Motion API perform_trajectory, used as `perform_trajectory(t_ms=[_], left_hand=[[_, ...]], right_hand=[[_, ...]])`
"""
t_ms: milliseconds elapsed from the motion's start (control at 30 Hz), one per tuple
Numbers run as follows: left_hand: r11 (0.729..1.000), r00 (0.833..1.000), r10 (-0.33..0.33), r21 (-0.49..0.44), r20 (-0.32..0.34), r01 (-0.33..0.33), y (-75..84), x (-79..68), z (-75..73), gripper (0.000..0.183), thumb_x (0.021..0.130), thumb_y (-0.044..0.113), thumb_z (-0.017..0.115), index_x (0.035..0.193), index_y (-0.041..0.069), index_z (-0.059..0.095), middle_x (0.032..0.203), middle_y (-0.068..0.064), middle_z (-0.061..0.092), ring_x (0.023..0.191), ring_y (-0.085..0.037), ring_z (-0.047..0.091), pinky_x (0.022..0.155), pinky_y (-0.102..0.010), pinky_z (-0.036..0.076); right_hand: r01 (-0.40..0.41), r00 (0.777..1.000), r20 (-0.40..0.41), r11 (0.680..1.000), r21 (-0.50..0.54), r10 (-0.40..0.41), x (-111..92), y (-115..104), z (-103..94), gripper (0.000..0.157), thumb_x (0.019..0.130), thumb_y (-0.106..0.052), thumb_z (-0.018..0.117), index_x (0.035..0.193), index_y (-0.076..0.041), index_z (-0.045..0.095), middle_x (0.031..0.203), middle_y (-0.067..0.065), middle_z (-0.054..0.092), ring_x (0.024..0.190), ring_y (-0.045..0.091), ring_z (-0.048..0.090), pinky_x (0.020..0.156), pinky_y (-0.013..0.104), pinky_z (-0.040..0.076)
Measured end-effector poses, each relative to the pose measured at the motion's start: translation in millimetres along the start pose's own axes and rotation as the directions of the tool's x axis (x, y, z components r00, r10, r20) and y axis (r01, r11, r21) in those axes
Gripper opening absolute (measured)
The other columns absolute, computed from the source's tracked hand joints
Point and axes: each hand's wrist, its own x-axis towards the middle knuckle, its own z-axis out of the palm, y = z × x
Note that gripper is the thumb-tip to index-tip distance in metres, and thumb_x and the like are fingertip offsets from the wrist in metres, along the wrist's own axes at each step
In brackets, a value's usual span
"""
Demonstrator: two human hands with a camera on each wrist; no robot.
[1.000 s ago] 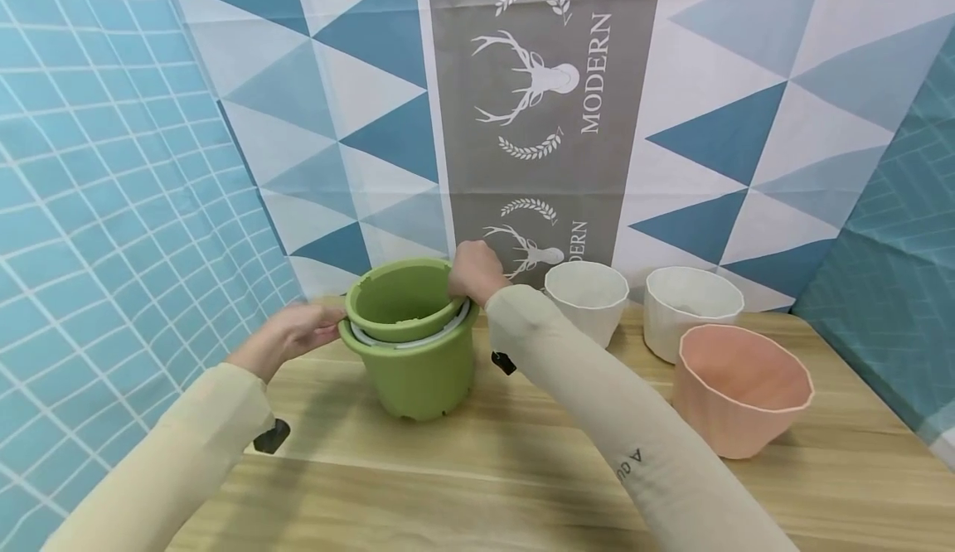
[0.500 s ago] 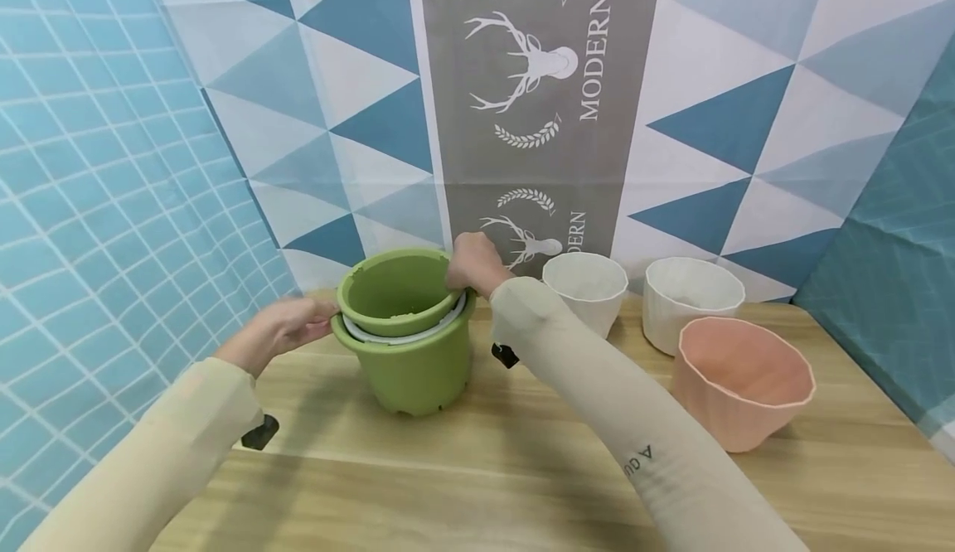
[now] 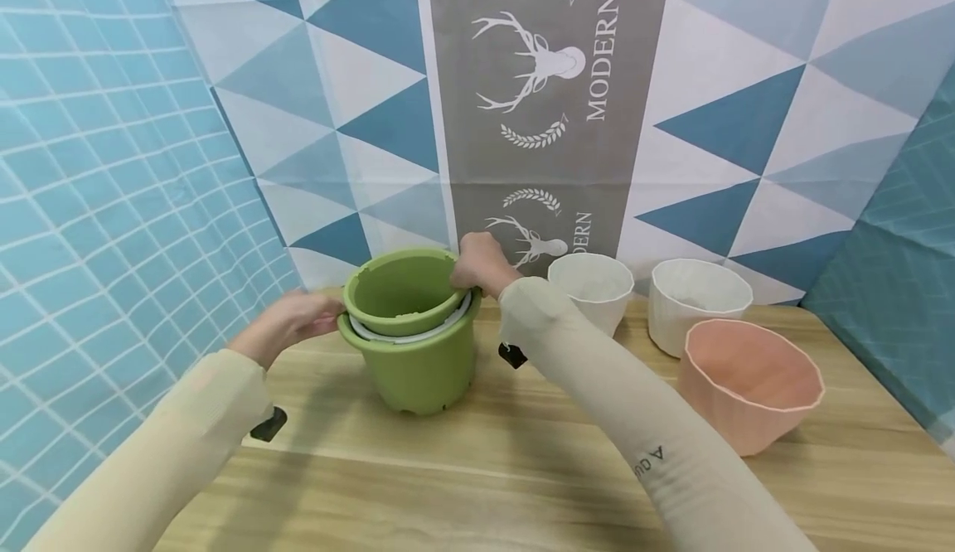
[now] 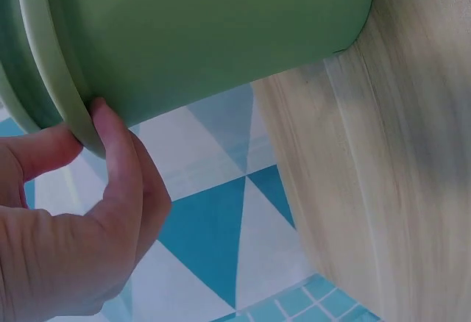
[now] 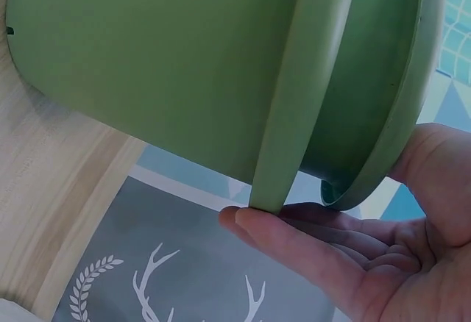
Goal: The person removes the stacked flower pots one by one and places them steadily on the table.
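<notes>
A large green flower pot (image 3: 418, 378) stands upright on the wooden table. Nested in its top is a second green flower pot (image 3: 403, 324), sitting higher, with a thin white rim (image 3: 406, 340) showing between the two. My left hand (image 3: 294, 320) pinches the lower pot's rim from the left, thumb above and fingers underneath, as the left wrist view shows. On the right side, my right hand (image 3: 483, 263) grips the upper pot's rim. In the right wrist view its thumb is partly hidden behind that rim (image 5: 423, 65), and its fingertips (image 5: 250, 223) are right at the lower pot's rim.
To the right stand two white fluted pots, one (image 3: 589, 291) near the right forearm and another (image 3: 667, 328) farther right. A pink fluted pot (image 3: 716, 403) is in front of the latter. Patterned cloth (image 3: 552, 146) hangs behind the wooden table (image 3: 418, 494); blue tiled cloth (image 3: 112, 204) borders the left.
The head view shifts slightly. Both hands keep their places on the nested pots, and the pots hold the same position.
</notes>
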Motion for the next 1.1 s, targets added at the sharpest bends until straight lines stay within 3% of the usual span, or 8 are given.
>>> perform_trajectory(t_ms=[100, 233, 433, 500, 633, 767, 900, 1100], left_hand=[[0.999, 0.999, -0.001, 0.035, -0.04, 0.003, 4.0, 0.6, 2.4, 0.059, 0.091, 0.006, 0.051, 0.14, -0.016, 0.027, 0.1, -0.003, 0.052, 0.07, 0.003, 0.06, 0.079, -0.011, 0.058], [1.0, 0.998, -0.015, 0.016, -0.059, 0.016, 6.7, 0.3, 3.7, 0.06, 0.091, 0.005, 0.051, 0.141, -0.016, 0.026, 0.093, -0.001, 0.055, 0.067, 0.002, 0.061, 0.077, -0.011, 0.059], [0.999, 0.998, -0.017, -0.03, -0.059, 0.015, 8.2, -0.4, 6.4, 0.06, 0.09, 0.004, 0.052, 0.141, -0.015, 0.027, 0.094, -0.003, 0.056, 0.067, 0.001, 0.062, 0.078, -0.012, 0.059], [0.999, 0.998, -0.017, -0.033, -0.059, 0.015, 7.8, -1.0, 6.6, 0.059, 0.09, 0.003, 0.052, 0.141, -0.015, 0.027, 0.1, -0.006, 0.056, 0.067, 0.0, 0.062, 0.078, -0.013, 0.059], [0.998, 0.998, -0.022, -0.056, -0.063, 0.019, 5.8, -2.0, 8.0, 0.059, 0.089, 0.001, 0.053, 0.14, -0.016, 0.028, 0.104, -0.01, 0.054, 0.067, -0.001, 0.062, 0.078, -0.014, 0.06], [0.998, 0.998, -0.016, -0.069, -0.067, 0.012, 2.9, -2.5, 9.6, 0.057, 0.087, -0.001, 0.054, 0.138, -0.016, 0.032, 0.092, -0.004, 0.057, 0.067, -0.002, 0.063, 0.077, -0.014, 0.06], [0.996, 0.998, -0.011, -0.087, -0.061, 0.005, 1.4, -5.7, 8.3, 0.057, 0.086, -0.003, 0.053, 0.137, -0.017, 0.032, 0.078, 0.001, 0.059, 0.066, -0.002, 0.064, 0.076, -0.015, 0.061], [0.995, 0.998, -0.011, -0.104, -0.058, 0.005, 0.6, -7.0, 4.7, 0.059, 0.086, -0.004, 0.053, 0.138, -0.018, 0.029, 0.076, 0.001, 0.059, 0.066, -0.003, 0.064, 0.075, -0.015, 0.061]], right_hand=[[-0.001, 1.0, 0.008, 1.0, -0.003, 0.001, 1, -2, -3.1, 0.017, 0.073, 0.001, 0.054, 0.063, -0.009, 0.044, 0.073, 0.012, 0.052, 0.043, 0.017, 0.051, 0.035, 0.023, 0.05], [-0.019, 0.998, 0.064, 1.0, -0.015, 0.02, 3, -6, -6.7, 0.026, 0.073, 0.004, 0.049, 0.061, -0.013, 0.034, 0.07, 0.011, 0.044, 0.045, 0.016, 0.046, 0.034, 0.022, 0.046], [-0.021, 0.988, 0.147, 0.993, -0.114, 0.038, 6, -11, -13.7, 0.028, 0.082, 0.0, 0.047, 0.063, -0.014, 0.032, 0.078, 0.009, 0.041, 0.055, 0.016, 0.034, 0.039, 0.021, 0.033], [-0.018, 0.989, 0.142, 0.989, -0.145, 0.038, 6, -11, -15.1, 0.029, 0.082, -0.001, 0.047, 0.062, -0.015, 0.032, 0.083, 0.009, 0.043, 0.06, 0.017, 0.033, 0.043, 0.022, 0.031], [-0.006, 0.997, 0.08, 0.982, -0.188, 0.021, 3, -9, -13.3, 0.027, 0.078, -0.002, 0.05, 0.06, -0.015, 0.034, 0.091, 0.012, 0.052, 0.07, 0.019, 0.042, 0.049, 0.022, 0.038], [-0.012, 1.0, 0.009, 0.978, -0.21, 0.014, 0, -8, -8.1, 0.024, 0.077, -0.005, 0.056, 0.061, -0.014, 0.039, 0.093, 0.012, 0.058, 0.079, 0.021, 0.048, 0.056, 0.023, 0.043], [-0.042, 0.999, -0.006, 0.99, -0.134, 0.041, 2, -7, -4.6, 0.023, 0.074, -0.004, 0.06, 0.061, -0.013, 0.043, 0.079, 0.009, 0.056, 0.068, 0.019, 0.05, 0.049, 0.021, 0.043], [-0.063, 0.998, 0.015, 0.998, -0.013, 0.064, 4, -7, -5.8, 0.018, 0.07, -0.001, 0.058, 0.058, -0.011, 0.049, 0.061, 0.006, 0.057, 0.043, 0.012, 0.055, 0.036, 0.017, 0.044]])
